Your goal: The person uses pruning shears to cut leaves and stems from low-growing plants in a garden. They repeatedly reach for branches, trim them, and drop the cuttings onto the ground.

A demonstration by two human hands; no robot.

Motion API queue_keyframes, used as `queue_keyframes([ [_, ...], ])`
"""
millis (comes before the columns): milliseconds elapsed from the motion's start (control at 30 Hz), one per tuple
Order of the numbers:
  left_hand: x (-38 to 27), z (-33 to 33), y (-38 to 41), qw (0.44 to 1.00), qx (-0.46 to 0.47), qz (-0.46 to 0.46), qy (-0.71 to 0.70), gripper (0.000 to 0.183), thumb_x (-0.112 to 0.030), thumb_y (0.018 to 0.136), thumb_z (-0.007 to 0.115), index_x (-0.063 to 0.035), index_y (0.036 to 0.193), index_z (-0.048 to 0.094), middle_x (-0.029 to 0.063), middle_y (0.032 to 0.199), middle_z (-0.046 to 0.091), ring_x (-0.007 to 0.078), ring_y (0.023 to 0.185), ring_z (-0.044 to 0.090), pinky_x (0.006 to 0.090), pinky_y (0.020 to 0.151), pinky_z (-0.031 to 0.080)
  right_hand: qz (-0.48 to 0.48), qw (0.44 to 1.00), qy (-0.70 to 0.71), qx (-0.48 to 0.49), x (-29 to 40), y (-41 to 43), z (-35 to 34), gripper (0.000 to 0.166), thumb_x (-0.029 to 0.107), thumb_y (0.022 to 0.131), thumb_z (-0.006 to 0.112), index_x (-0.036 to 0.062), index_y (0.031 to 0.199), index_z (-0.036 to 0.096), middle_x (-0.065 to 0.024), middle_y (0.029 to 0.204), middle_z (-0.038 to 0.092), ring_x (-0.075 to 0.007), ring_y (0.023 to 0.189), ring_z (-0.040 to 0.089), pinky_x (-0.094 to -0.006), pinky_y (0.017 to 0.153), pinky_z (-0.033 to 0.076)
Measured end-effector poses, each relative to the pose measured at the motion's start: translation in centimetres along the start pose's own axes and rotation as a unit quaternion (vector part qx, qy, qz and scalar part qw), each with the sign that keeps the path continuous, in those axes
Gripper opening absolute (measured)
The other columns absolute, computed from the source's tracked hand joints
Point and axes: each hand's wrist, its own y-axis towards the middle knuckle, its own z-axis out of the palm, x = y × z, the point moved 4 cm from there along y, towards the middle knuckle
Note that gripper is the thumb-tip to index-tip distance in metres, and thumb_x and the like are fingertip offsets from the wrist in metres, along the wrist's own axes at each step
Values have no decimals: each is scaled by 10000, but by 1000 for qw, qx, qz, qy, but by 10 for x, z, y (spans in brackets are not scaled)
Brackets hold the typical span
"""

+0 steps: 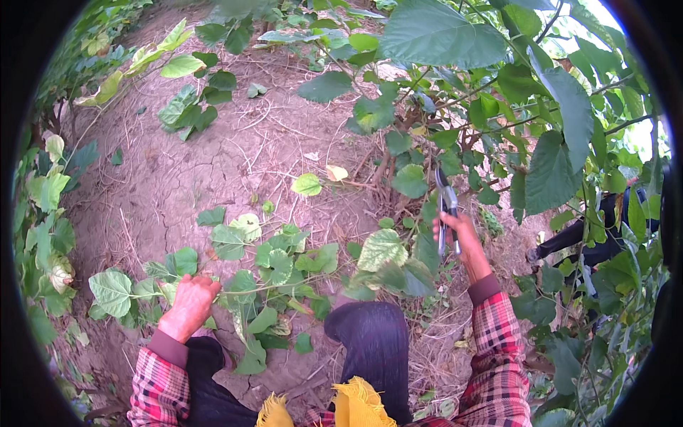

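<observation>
My left hand [191, 304] is closed around a leafy green branch [261, 290] that runs rightward across the front of my knees. Broad leaves, some mottled pale yellow, hang from this branch on both sides of the hand. In my right hand [460, 235] is a pair of pruning shears [447, 197], gripped by the handles, the blades pointing up towards the base of a bush [384, 171]. The shears' handles look apart; whether a stem lies between the blades, I cannot tell. Mottled leaves [382, 250] sit just left of the shears.
Cracked dry soil [187, 176] with scattered dead twigs lies ahead. Large-leaved branches [443, 34] overhang the upper right. More foliage [48, 235] borders the left side. Behind leaves at the right, a person in dark clothes [597, 235] is partly visible. A yellow fringed cloth [360, 405] hangs at my front.
</observation>
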Motion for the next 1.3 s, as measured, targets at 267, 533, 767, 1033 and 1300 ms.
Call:
queue_keyframes([
  [267,-11,4,30,999,18,22,-32,213,23,604,591,-55,792,531,118,749,558,317,793,588,421,695,435,-132,990,-10,-50,52,96,-1,311,247,871,631,9,1051,542,-85,911,638,-124,725,628,-246,579,524],
  [533,-13,12,49,997,53,32,-46,237,11,607,596,-51,822,519,118,750,549,324,789,581,416,686,431,-130,988,78,-36,74,194,0,313,240,890,611,31,1078,474,-84,897,608,-150,705,648,-249,518,523],
  [767,-17,10,57,996,69,26,-42,149,-4,660,565,-52,800,546,110,777,577,306,817,593,414,710,445,-128,991,42,-14,32,192,15,281,241,902,585,36,1066,482,-74,901,616,-149,753,633,-269,616,540],
  [1033,-21,4,49,997,58,28,-44,128,-14,676,554,-47,798,540,118,774,573,316,804,592,421,705,449,-107,992,-45,-54,-31,110,6,390,225,864,616,64,1204,515,7,871,554,-85,695,490,-245,610,409],
  [1300,-17,6,44,997,63,12,-45,126,-13,684,553,-40,807,550,130,776,589,327,818,607,431,704,459,-156,988,-6,6,0,59,16,485,208,862,601,21,1287,461,-123,1160,612,-149,855,603,-275,729,494],
])
